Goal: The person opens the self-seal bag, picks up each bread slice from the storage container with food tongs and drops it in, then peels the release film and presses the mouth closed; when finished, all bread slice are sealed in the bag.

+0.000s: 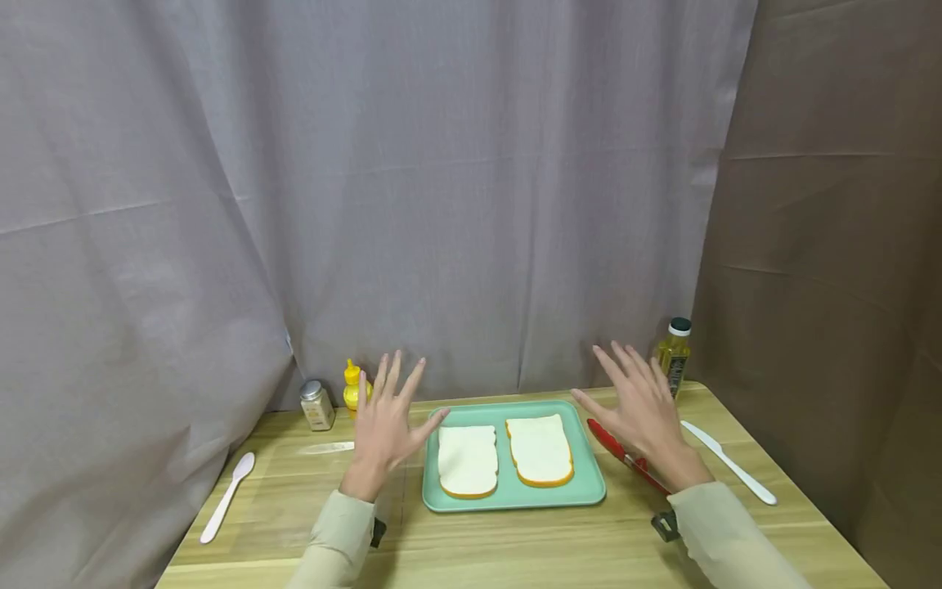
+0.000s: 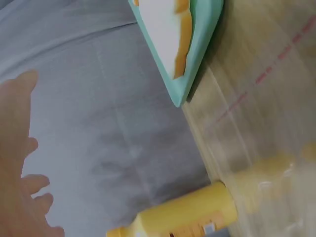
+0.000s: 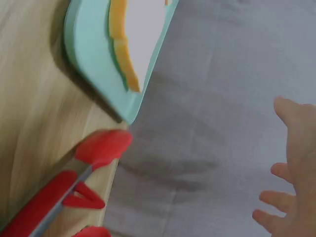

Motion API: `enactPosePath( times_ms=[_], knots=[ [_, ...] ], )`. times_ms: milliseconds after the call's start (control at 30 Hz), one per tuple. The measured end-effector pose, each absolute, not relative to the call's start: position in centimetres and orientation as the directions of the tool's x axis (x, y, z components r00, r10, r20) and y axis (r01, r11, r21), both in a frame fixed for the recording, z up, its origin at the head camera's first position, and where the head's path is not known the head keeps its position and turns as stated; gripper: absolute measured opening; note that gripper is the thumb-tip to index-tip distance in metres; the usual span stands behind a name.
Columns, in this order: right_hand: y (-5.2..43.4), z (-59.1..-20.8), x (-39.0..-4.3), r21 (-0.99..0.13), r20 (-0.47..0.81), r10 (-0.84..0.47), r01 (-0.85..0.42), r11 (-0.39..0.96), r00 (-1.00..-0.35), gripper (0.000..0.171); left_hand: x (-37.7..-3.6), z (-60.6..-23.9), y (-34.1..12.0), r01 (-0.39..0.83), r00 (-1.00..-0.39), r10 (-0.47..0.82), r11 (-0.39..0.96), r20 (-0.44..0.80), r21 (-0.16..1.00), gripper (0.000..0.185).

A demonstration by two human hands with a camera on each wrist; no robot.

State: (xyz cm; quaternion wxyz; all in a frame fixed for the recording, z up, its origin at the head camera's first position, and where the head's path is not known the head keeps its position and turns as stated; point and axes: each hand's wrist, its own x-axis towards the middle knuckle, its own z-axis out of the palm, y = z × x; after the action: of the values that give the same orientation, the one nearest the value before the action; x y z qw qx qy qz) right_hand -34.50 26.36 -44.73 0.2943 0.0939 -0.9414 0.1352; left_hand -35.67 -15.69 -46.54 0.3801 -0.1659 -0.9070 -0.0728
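Note:
Both hands are raised over the table with fingers spread, and neither holds anything. My left hand (image 1: 387,430) is near the left edge of a mint-green tray (image 1: 522,497), in front of a yellow squeeze bottle (image 1: 351,384) that it partly covers. On the tray lie two white slices of bread with brown crusts, a left slice (image 1: 468,460) and a right slice (image 1: 540,450). To the tray's right, my right hand (image 1: 642,409) hovers above red-handled tongs (image 1: 609,442), hiding part of them. The tongs (image 3: 64,190) lie beside the tray's corner in the right wrist view.
At the left are a white spoon (image 1: 228,497) and a small shaker jar (image 1: 317,406). A pale knife (image 1: 327,447) lies partly behind the left hand. On the right stand an oil-coloured bottle (image 1: 675,353) and a white knife (image 1: 728,462). Grey curtain (image 1: 441,204) hangs behind the table.

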Motion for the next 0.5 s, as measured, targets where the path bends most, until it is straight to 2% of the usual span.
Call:
enactPosePath(
  times_ms=[133,300,500],
  knots=[
    [24.6,-44.9,-33.4,-0.231,0.629,-0.137,-0.351,0.907,-0.766,0.069,-34.8,-46.6,-17.2,0.429,-0.63,0.243,0.901,0.738,0.07,0.084],
    [20.7,-46.3,-32.3,-0.263,0.663,-0.189,-0.461,0.848,-0.725,0.041,-33.1,-47.1,-20.0,0.503,-0.639,0.266,0.854,0.722,0.131,0.069],
    [14.2,-48.0,-31.6,-0.351,0.613,-0.233,-0.525,0.775,-0.755,0.026,-31.7,-48.6,-24.0,0.551,-0.677,0.274,0.804,0.683,0.224,0.053]
  ],
)
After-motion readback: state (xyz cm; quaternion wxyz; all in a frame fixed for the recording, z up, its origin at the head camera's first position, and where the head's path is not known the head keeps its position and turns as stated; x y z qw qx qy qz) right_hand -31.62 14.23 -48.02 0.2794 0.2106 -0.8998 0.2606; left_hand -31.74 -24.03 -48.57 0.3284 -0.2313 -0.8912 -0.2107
